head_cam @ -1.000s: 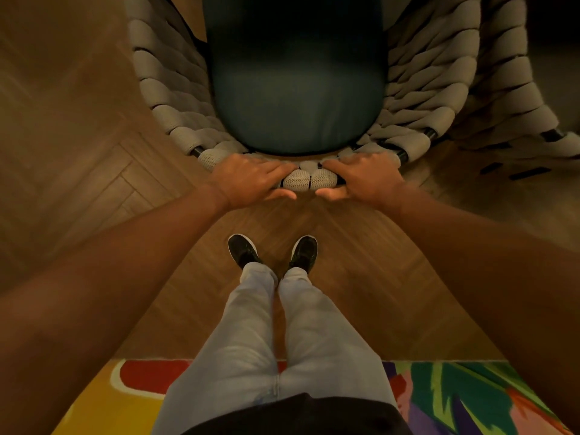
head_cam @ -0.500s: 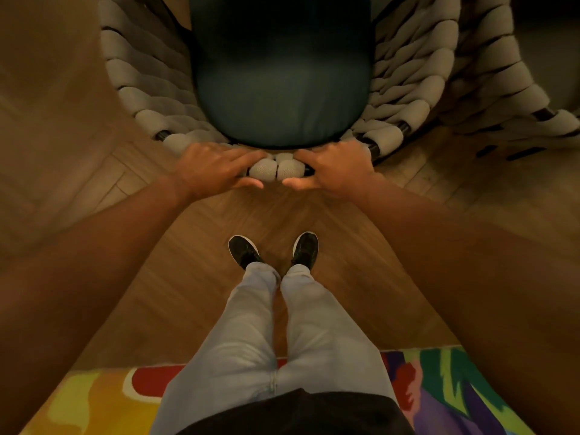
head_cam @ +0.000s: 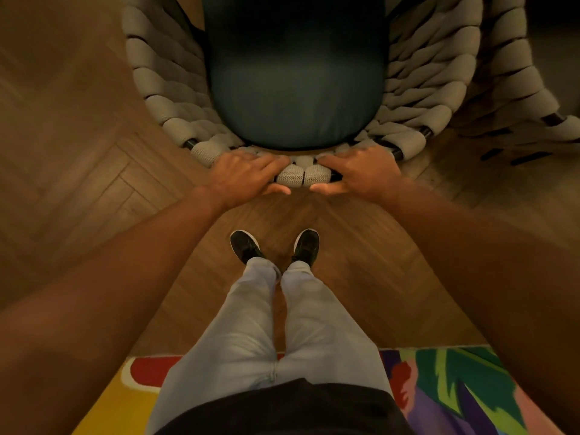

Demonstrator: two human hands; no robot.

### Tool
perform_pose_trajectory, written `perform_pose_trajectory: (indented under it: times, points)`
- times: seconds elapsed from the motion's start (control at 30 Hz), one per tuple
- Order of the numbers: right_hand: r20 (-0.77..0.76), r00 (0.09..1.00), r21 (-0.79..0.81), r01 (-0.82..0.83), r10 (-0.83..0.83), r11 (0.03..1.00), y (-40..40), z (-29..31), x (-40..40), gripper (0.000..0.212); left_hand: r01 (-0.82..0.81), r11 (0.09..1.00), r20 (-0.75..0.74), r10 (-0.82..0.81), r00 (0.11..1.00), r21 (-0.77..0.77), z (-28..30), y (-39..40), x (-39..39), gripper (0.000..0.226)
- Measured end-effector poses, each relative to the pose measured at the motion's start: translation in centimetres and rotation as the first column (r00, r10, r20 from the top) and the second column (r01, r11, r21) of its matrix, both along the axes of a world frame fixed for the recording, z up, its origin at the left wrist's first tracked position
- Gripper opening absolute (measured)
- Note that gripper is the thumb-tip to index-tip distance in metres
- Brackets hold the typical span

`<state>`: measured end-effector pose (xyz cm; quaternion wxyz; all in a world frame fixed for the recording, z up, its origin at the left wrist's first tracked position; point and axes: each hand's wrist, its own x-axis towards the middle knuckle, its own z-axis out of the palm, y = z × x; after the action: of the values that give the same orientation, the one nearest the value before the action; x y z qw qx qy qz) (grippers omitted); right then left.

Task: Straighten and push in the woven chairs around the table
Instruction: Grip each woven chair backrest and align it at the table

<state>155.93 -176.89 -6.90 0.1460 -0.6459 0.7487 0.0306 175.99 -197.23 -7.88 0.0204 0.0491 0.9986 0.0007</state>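
both hands, left hand [head_cam: 243, 175] and right hand [head_cam: 361, 174], grasp the woven chair [head_cam: 303, 177] back rim; uneven pushing could skew it into the neighbouring chair [head_cam: 514, 98] at 2 o'clock

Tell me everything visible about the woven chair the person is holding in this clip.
The woven chair is seen from above, its curved back nearest the person. Thick grey-beige knitted rope wraps a dark frame, bare in spots between wraps. A dark teal cushion fills the seat. It stands on a herringbone wood floor. The left hand and right hand grip the back rim, thumbs under, fingers over. A similar chair is close on its right.
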Motion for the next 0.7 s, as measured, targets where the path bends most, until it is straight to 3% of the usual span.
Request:
perform_pose_trajectory:
  times: [0.4, 0.7]
  points:
    - [-0.043, 0.999, -0.065, -0.032, 0.030, 0.997, -0.7, 0.0, -0.7, 0.081, 0.015, 0.999, -0.034, -0.013, 0.999, 0.037, 0.0, -1.4, -1.2, 0.066]
    - [-0.106, 0.994, 0.003, -0.037, 0.037, 0.999, -0.9, -0.4, -0.8, 0.080, -0.112, 0.993, 0.108, 0.106, 0.988, 0.048, 0.5, -0.3, -1.3, 0.070]
